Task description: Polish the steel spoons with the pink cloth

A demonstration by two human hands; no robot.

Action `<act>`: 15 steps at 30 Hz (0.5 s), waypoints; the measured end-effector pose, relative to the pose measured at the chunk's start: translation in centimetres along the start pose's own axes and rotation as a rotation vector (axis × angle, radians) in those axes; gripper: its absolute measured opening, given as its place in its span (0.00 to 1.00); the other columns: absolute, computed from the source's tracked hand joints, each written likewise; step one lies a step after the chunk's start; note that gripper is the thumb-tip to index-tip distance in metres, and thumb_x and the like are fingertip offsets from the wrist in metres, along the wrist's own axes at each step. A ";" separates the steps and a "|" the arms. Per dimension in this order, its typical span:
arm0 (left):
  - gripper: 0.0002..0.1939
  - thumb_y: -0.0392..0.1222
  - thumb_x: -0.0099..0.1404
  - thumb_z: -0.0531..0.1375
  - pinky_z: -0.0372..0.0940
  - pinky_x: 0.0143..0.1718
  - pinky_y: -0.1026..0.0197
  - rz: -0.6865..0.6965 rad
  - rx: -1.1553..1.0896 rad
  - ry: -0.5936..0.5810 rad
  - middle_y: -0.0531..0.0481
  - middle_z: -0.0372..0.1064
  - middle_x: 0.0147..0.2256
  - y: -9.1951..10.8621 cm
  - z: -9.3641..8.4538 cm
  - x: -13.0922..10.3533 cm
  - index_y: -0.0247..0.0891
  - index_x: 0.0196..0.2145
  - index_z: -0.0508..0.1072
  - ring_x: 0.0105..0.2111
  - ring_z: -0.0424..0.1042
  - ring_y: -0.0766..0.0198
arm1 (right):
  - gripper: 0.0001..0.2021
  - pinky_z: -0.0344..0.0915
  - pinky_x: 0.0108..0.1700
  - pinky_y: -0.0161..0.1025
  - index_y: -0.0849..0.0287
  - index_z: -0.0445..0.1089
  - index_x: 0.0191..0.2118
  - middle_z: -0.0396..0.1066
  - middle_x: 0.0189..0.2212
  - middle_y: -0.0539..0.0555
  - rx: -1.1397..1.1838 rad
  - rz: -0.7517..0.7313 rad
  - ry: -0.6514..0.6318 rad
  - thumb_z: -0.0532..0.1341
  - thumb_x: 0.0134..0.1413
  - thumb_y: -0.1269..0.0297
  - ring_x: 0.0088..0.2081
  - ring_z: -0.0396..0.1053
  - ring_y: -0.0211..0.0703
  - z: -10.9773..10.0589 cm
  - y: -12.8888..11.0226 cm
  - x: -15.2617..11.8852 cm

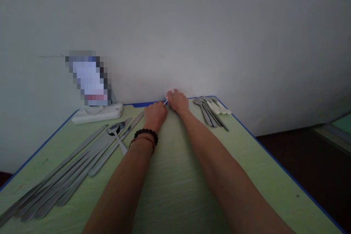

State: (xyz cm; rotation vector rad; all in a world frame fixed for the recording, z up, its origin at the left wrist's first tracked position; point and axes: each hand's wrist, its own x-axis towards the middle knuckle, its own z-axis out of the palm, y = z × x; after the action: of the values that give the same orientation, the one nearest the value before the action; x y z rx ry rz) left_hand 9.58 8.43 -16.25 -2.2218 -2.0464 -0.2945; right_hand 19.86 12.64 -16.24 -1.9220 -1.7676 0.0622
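Observation:
My left hand (156,114), with a black beaded bracelet and a brown band at the wrist, is closed near the table's far edge. A thin, pale piece of cutlery (165,101) sticks out between it and my right hand; its end is hidden, so I cannot tell which kind. My right hand (178,101) is closed around a small whitish-pink cloth or tissue (172,90) at that cutlery. Several table knives (79,161) lie left of my left arm, with a spoon (119,139) across them. Several forks (207,111) lie beyond my right forearm.
Some cutlery in the right pile has white handles (222,110). A phone (89,80), blurred out, stands on a white base (97,113) at the back left. The light green table (175,190) has a blue edge and meets a pale wall (192,25).

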 end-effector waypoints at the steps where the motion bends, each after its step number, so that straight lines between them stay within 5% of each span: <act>1: 0.21 0.42 0.65 0.42 0.65 0.38 0.51 0.000 0.003 -0.003 0.36 0.73 0.38 0.0 0.0 0.0 0.33 0.40 0.72 0.39 0.73 0.48 | 0.23 0.63 0.41 0.45 0.62 0.64 0.45 0.72 0.39 0.63 0.000 -0.003 0.001 0.41 0.59 0.52 0.41 0.70 0.54 0.0 0.0 0.0; 15: 0.22 0.43 0.65 0.42 0.65 0.39 0.52 0.006 0.005 -0.031 0.36 0.73 0.39 0.0 0.2 0.7 0.33 0.38 0.74 0.39 0.73 0.48 | 0.22 0.62 0.42 0.45 0.63 0.63 0.45 0.72 0.39 0.64 0.005 -0.014 -0.020 0.42 0.59 0.52 0.42 0.70 0.54 0.1 0.0 0.3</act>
State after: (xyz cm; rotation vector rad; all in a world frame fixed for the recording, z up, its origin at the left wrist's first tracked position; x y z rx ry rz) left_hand 9.69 9.13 -16.26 -2.2422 -2.0532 -0.2559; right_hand 19.82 12.92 -16.27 -1.9115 -1.7926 0.0814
